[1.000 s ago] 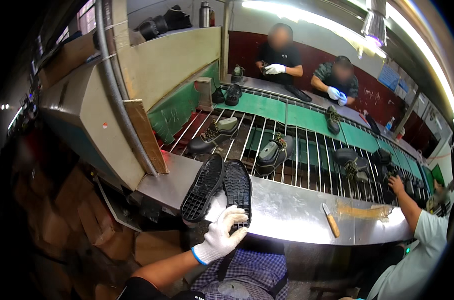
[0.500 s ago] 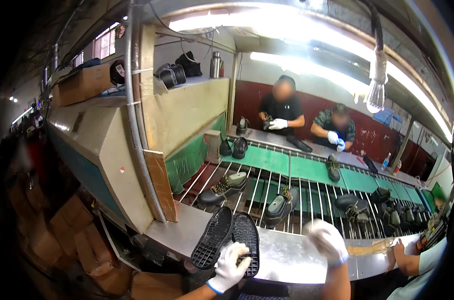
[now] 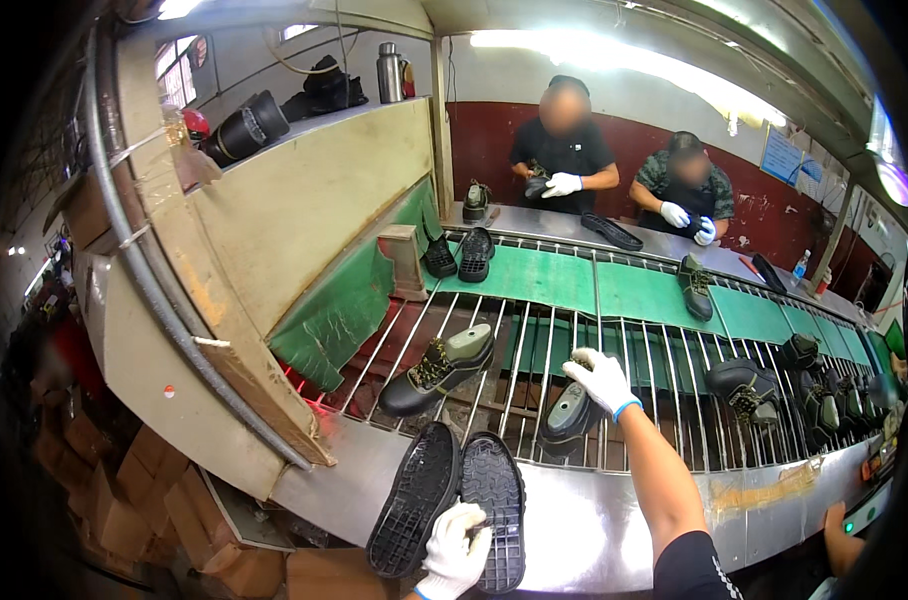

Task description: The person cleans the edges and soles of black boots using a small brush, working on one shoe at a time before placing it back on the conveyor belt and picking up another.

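Observation:
My left hand (image 3: pixel 456 550), in a white knit glove, is closed on two black treaded shoe soles at the metal table's near edge. One sole (image 3: pixel 411 485) lies to the left; the other sole (image 3: pixel 493 500) has its grid-like heel under my fingers. My gloved right hand (image 3: pixel 602 382) reaches over the bar rack and is closed around the laced upper of a black work shoe (image 3: pixel 564 440). A grey last fills that shoe's opening; my hand hides its laces. To its left, another black work shoe (image 3: pixel 429 380) with yellow-flecked laces and a grey last rests on the bars.
Beyond the bars (image 3: pixel 664 400) runs a green belt (image 3: pixel 534 275) carrying shoes and soles. Several shoes (image 3: pixel 819 405) crowd the rack's right end. Two gloved people (image 3: pixel 564 150) sit across it. A co-worker's hand (image 3: pixel 842 530) is at the right. A beige machine housing (image 3: pixel 324 210) stands left.
My right hand has moved forward and left from above the metal table onto the work shoe and closed on it. My left hand stays on the soles. The view has shifted.

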`<state>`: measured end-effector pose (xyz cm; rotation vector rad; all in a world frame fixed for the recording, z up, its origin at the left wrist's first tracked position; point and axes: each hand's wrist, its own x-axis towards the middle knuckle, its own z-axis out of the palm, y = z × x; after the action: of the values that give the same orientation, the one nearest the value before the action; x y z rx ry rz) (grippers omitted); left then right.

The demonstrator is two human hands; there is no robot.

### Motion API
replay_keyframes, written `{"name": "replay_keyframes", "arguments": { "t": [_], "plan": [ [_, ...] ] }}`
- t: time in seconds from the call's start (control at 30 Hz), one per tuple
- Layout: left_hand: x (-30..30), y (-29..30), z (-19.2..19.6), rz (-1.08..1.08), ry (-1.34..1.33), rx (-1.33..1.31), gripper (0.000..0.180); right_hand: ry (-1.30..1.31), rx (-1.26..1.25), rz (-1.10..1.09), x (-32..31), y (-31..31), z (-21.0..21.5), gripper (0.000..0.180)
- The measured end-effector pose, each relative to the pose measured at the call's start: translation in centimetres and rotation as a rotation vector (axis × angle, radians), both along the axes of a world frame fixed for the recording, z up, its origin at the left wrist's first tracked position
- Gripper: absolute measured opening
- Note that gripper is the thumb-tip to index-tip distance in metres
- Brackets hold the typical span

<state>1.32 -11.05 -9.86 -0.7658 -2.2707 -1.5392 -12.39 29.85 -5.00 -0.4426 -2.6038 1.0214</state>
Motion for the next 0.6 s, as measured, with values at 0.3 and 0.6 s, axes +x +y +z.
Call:
{"name": "replay_keyframes", "arguments": {
  "t": [0.3, 0.6],
  "plan": [
    [-0.5, 0.3, -0.1, -0.032, 0.035, -0.027, 0.024, 0.289, -0.187, -0.183, 1.0, 0.4, -1.8, 0.044],
    [-0.6, 0.4, 0.5, -0.024, -0.045, -0.027, 0.018, 0.482, -0.818, -0.255, 4.4, -0.4, -1.7, 0.051]
  ]
}}
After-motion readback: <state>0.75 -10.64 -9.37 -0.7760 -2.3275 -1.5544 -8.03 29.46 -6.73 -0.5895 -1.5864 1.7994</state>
